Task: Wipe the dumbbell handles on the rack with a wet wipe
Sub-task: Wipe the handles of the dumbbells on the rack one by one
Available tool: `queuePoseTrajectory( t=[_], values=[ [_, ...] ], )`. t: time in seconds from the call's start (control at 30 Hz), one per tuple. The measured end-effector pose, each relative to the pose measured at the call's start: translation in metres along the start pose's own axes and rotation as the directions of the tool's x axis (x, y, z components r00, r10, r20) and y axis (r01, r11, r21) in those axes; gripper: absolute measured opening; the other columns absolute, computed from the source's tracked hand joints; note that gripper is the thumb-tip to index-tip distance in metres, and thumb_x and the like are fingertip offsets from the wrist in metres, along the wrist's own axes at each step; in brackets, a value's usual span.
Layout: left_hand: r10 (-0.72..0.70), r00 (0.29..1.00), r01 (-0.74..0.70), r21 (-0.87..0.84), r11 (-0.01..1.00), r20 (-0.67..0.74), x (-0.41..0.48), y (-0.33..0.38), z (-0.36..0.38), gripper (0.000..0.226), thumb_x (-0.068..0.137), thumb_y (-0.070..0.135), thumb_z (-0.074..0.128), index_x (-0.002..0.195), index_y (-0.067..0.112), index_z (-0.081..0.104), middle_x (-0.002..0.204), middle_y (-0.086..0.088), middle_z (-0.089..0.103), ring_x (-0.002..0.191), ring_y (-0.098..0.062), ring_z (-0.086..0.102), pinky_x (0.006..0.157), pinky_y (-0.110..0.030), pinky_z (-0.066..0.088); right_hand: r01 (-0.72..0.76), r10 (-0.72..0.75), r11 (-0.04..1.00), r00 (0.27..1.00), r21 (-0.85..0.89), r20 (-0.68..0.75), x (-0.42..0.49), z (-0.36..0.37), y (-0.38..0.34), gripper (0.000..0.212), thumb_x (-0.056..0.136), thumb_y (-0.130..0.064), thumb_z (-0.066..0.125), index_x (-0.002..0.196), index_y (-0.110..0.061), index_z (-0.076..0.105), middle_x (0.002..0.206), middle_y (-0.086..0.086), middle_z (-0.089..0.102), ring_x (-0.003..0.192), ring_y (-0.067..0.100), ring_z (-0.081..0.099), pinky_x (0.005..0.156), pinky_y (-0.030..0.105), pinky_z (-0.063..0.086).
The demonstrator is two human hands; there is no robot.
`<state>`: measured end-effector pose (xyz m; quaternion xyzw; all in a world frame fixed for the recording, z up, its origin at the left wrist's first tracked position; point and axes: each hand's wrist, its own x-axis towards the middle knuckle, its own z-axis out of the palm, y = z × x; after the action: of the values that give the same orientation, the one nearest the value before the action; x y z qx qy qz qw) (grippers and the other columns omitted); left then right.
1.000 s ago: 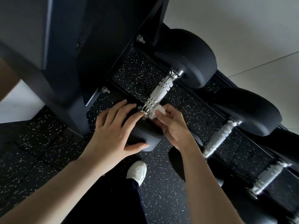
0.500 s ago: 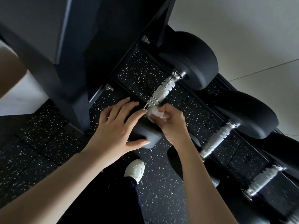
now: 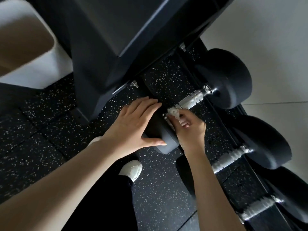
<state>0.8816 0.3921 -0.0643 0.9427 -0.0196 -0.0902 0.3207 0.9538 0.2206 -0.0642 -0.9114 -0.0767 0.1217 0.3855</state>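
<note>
A black dumbbell lies on the low rack, its knurled steel handle [image 3: 191, 101] running between a near head [image 3: 164, 139] and a far head [image 3: 228, 77]. My right hand [image 3: 190, 129] pinches a crumpled white wet wipe [image 3: 174, 113] against the near end of that handle. Flat on the near head rests my left hand [image 3: 133, 127], fingers straight and thumb spread along its front edge. Two more dumbbell handles [image 3: 230, 158] [image 3: 260, 208] lie further right on the rack.
A dark rack upright [image 3: 93, 80] rises to the left of my hands. The floor is black speckled rubber [image 3: 41, 130], with pale tile [image 3: 275, 39] behind the rack. A white bin [image 3: 33, 64] stands at upper left. My white shoe [image 3: 131, 169] is below the dumbbell.
My right hand has turned over the near end of the handle, so the wipe now shows on top. My left hand stays on the near head. The camera has shifted.
</note>
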Motion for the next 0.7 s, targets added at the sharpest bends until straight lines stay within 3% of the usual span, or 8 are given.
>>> queuePoseTrajectory(
  t=[0.17, 0.27, 0.43, 0.7],
  values=[
    [-0.003, 0.999, 0.001, -0.049, 0.999, -0.052, 0.001, -0.003, 0.005, 0.096, 0.067, 0.077, 0.044, 0.142, 0.018, 0.042, 0.144, 0.002, 0.042, 0.135, -0.017, 0.027, 0.101, -0.044, 0.036, -0.028, 0.033, 0.992, 0.999, -0.121, 0.038, 0.011, 0.0, -0.007, 0.002, 0.081, -0.024, 0.073, 0.079, -0.024, 0.072, 0.044, -0.013, 0.046, 0.04, 0.006, 0.042, 0.045, 0.023, 0.035],
    [0.005, 0.996, -0.011, -0.061, 0.998, -0.086, 0.0, -0.005, 0.007, 0.094, 0.067, 0.077, 0.044, 0.139, 0.017, 0.045, 0.143, 0.0, 0.045, 0.134, -0.019, 0.029, 0.098, -0.044, 0.038, -0.016, 0.032, 0.973, 0.997, -0.232, 0.069, 0.02, 0.004, -0.015, 0.011, 0.081, -0.03, 0.071, 0.075, -0.022, 0.07, 0.042, -0.012, 0.039, 0.042, 0.007, 0.038, 0.047, 0.024, 0.032],
    [0.023, 0.992, -0.032, -0.072, 0.997, -0.122, 0.0, -0.008, 0.012, 0.091, 0.069, 0.078, 0.043, 0.138, 0.018, 0.043, 0.143, 0.0, 0.045, 0.134, -0.021, 0.032, 0.097, -0.046, 0.04, -0.007, 0.101, 0.863, 0.982, -0.505, 0.158, 0.027, 0.006, -0.03, 0.014, 0.086, -0.035, 0.065, 0.095, -0.025, 0.069, 0.069, 0.002, 0.064, 0.062, 0.022, 0.058, 0.055, 0.027, 0.043],
    [0.02, 0.987, -0.032, -0.068, 0.997, -0.159, -0.001, -0.011, 0.016, 0.089, 0.07, 0.079, 0.043, 0.139, 0.023, 0.039, 0.144, 0.003, 0.045, 0.135, -0.02, 0.034, 0.098, -0.042, 0.038, -0.018, 0.191, 0.699, 0.968, -0.714, 0.162, 0.035, 0.01, -0.048, 0.024, 0.092, -0.043, 0.053, 0.102, -0.023, 0.062, 0.081, 0.011, 0.067, 0.077, 0.03, 0.064, 0.058, 0.028, 0.039]
  ],
)
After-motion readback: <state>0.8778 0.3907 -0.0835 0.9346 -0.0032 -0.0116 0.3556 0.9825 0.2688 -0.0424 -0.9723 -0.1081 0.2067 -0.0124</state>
